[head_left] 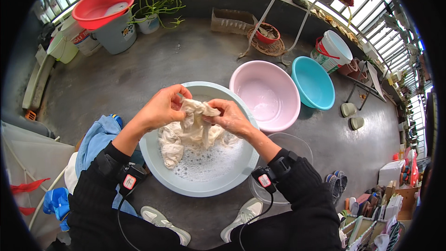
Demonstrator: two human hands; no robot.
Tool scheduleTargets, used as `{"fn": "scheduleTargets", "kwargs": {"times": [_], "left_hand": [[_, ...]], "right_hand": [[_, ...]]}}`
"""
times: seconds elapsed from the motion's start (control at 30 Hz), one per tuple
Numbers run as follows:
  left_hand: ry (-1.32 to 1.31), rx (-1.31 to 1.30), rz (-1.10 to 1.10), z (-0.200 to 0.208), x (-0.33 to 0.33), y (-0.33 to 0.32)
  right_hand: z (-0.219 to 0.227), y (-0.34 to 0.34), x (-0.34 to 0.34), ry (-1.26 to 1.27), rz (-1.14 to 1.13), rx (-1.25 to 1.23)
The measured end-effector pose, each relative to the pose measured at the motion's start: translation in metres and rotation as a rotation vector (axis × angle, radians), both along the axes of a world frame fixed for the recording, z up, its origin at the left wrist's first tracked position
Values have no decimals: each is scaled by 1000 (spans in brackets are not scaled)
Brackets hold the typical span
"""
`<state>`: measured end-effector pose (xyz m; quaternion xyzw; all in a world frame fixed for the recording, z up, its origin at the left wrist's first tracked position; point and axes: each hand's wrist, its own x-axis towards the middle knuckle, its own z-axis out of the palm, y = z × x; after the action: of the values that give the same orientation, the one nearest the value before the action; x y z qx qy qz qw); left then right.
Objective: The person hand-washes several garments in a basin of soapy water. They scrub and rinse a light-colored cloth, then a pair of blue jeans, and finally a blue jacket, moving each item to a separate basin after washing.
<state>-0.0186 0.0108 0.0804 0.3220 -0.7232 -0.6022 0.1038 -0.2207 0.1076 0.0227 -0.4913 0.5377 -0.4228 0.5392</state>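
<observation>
A wet cream-white cloth garment point(197, 120) is bunched between my two hands above a pale blue basin point(153, 169). My left hand point(163, 108) pinches its upper left side, and my right hand point(231, 118) grips its right side with bent fingers. The garment's lower folds hang into the basin, where more wet cream cloth point(172, 153) lies at the left. Foamy soapy water point(211, 163) covers the basin's bottom. What kind of garment it is cannot be told from its folds.
A pink basin point(251, 72) and a turquoise basin point(299, 83) stand at the far right. Beside my right forearm is a transparent basin point(304, 146). Blue clothes point(95, 142) are heaped at the left. Buckets point(114, 35) and a potted plant point(148, 23) line the back; shoes point(371, 200) crowd the right.
</observation>
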Motion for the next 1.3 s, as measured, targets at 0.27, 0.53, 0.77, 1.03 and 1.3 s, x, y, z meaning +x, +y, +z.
{"fn": "scheduleTargets", "kwargs": {"times": [0.27, 0.53, 0.77, 1.03, 1.3], "left_hand": [[205, 244, 44, -7, 12, -12], [282, 464, 46, -1, 8, -1], [21, 317, -100, -16, 18, -13], [120, 387, 285, -19, 8, -4], [249, 501, 155, -33, 3, 7]], "right_hand": [[3, 2, -15, -320, 151, 157], [16, 5, -5, -464, 118, 306], [3, 0, -9, -528, 32, 188], [21, -3, 0, -571, -166, 298], [29, 0, 12, -483, -56, -7]]}}
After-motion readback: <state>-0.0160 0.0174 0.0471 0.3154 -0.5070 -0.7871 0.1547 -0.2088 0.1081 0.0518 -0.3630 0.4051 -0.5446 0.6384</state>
